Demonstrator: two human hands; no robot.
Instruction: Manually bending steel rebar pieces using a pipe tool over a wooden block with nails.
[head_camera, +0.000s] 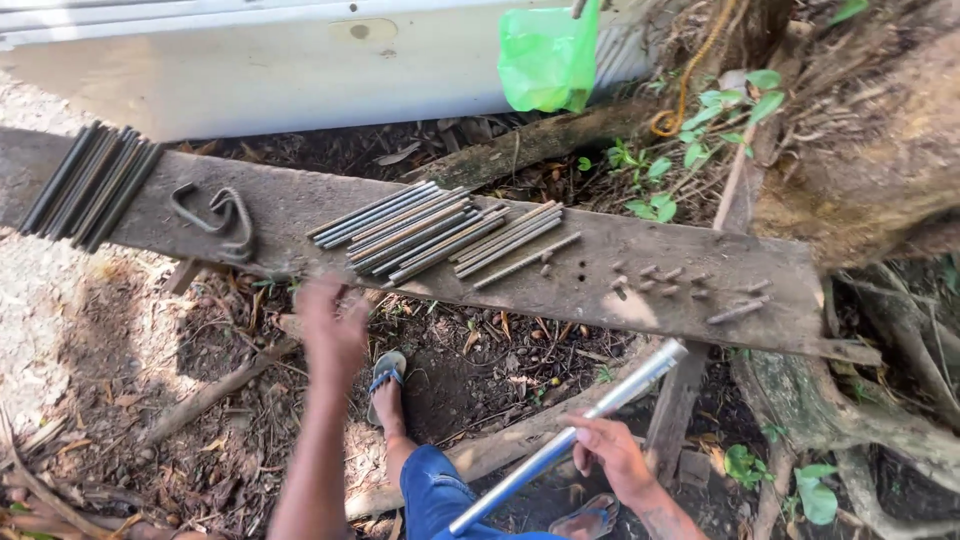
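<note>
head view, looking down at two bare hands over leaf-strewn dirt; the right hand (612, 455) is wrapped around a long silver metal pipe (570, 437), gripping it at about mid-length, the pipe slanting from low near the blue-trousered knee (440, 495) up and to the right until its open end reaches the near edge of a weathered grey wooden plank (650, 300); the left hand (333, 325) is blurred, raised just below the plank's near edge with nothing visibly in it; whether its fingers are spread or curled cannot be told; directly beyond that hand, on the plank, lies a loose pile of short straight ribbed steel rods (420, 228), their long axes running from lower left to upper right, roughly parallel with the pipe; the left hand is much the nearer to the rods, the right hand well apart from them and occupied; to the rods' left rests a bent steel stirrup (218, 215), and farther left a second bundle of dark straight rods (90, 185) overhangs the plank's far end; to the right, a cluster of short steel pegs (680, 285) stands out of the plank near the pipe's tip; below, a foot in a blue-strapped sandal (385, 385) is planted on the dirt; behind the plank are a white sheet-metal panel (250, 70), a green plastic bag (548, 58) and a thick brown tree root (880, 150).
</note>
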